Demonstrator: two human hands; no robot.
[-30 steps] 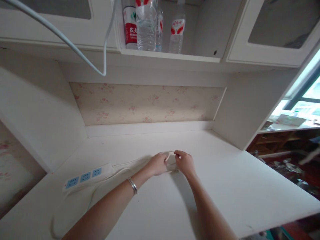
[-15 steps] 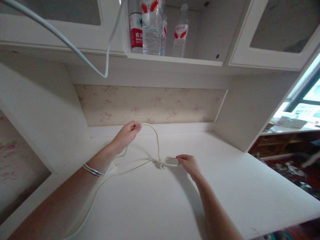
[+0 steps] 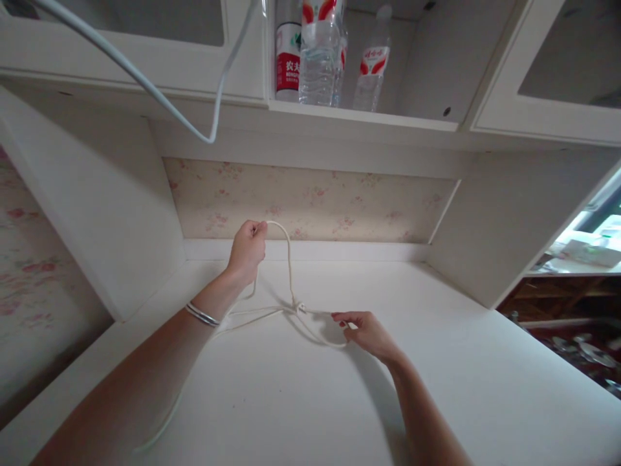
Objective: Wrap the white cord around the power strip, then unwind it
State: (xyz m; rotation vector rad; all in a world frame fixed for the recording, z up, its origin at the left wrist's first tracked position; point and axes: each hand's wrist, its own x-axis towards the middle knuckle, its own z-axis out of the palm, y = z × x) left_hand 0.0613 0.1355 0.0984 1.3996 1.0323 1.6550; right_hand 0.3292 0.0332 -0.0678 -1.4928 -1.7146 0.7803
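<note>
A thin cream cord (image 3: 290, 265) runs between my two hands, with a knot-like tangle near its middle, just above the white desk (image 3: 272, 395). My left hand (image 3: 248, 249) is closed on the cord and holds a stretch of it raised in an arc near the back wall. Lower and to the right, my right hand (image 3: 366, 333) pinches a loop of the same cord that sticks out from the tangle. More cord trails from the tangle to the left, passes behind my left forearm and reappears on the desk below it.
Overhead, an open shelf (image 3: 359, 115) holds clear plastic bottles (image 3: 320, 61) and a red-and-white can (image 3: 288, 61). A thick white cable (image 3: 160, 97) hangs down at upper left. Side panels (image 3: 514, 220) bound the desk, and a cluttered sill (image 3: 582, 255) lies beyond at right.
My left hand has risen slightly and drawn the cord up. The tangle has shifted up and left, and the loop at my right hand looks wider. The camera view has turned slightly.
</note>
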